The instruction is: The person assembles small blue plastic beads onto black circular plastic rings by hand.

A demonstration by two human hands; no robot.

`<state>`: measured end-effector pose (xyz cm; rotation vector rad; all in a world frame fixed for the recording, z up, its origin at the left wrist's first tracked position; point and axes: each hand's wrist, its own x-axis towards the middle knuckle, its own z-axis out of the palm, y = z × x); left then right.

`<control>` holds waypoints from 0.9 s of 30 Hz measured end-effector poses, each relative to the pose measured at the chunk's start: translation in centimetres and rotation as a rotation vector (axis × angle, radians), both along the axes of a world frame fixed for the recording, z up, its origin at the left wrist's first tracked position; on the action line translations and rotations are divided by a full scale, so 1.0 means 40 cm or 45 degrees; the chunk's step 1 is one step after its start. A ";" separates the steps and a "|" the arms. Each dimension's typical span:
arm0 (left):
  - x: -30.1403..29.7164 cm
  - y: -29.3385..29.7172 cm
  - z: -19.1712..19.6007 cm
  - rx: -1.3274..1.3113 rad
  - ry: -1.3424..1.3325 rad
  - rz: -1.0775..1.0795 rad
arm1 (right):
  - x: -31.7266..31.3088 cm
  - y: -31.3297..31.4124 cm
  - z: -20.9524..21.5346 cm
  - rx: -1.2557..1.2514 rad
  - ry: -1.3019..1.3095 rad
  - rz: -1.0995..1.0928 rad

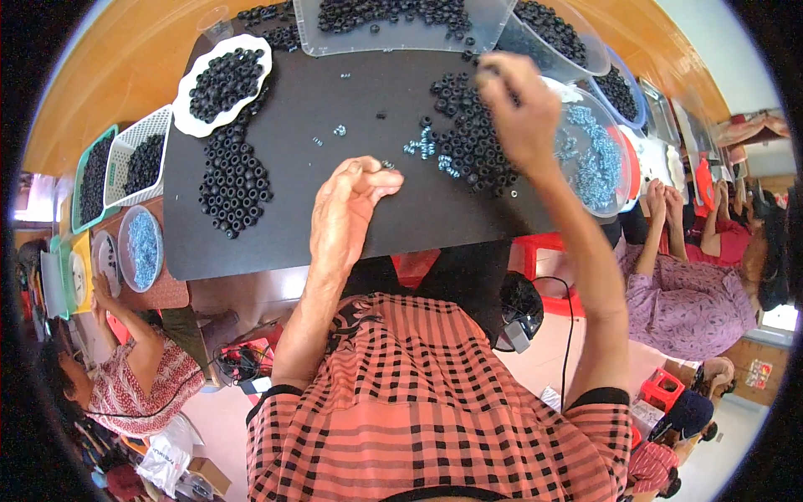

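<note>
Over the near part of the dark table (293, 167), my left hand (345, 209) is closed, thumb and forefinger pinching a small metallic piece (387, 165). My right hand (523, 113) is blurred above the far side of a heap of small black rings (464, 117). Its fingers are curled together, with something dark at the tips that I cannot make out. Between the hands, small shiny blue-silver pieces (424, 145) lie against the heap's left edge. A few more such pieces (340, 130) are scattered farther left.
Black rings (232, 180) spread at left below a scalloped white plate (186, 124). A clear bin (376, 46) stands at the back. At right is a round tub (623, 167) of blue pieces. Baskets (117, 171) stand at left. Other people (682, 293) sit on both sides.
</note>
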<state>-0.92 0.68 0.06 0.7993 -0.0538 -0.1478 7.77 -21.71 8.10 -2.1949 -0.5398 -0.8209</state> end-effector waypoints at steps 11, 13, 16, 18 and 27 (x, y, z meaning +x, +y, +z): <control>0.003 -0.011 -0.012 -0.022 -0.019 -0.069 | 0.194 -0.123 0.016 -0.329 -0.187 -0.064; -0.002 -0.005 -0.015 -0.056 -0.049 -0.066 | 0.169 -0.061 -0.020 -0.358 0.020 0.150; 0.001 -0.006 -0.021 -0.088 -0.085 -0.087 | 0.161 -0.020 -0.046 -0.433 0.271 0.226; -0.001 -0.008 -0.013 -0.064 -0.060 -0.085 | 0.168 -0.012 -0.063 -0.691 0.101 0.284; -0.006 -0.012 0.007 -0.034 -0.015 -0.060 | 0.150 0.040 -0.081 -0.687 0.303 0.259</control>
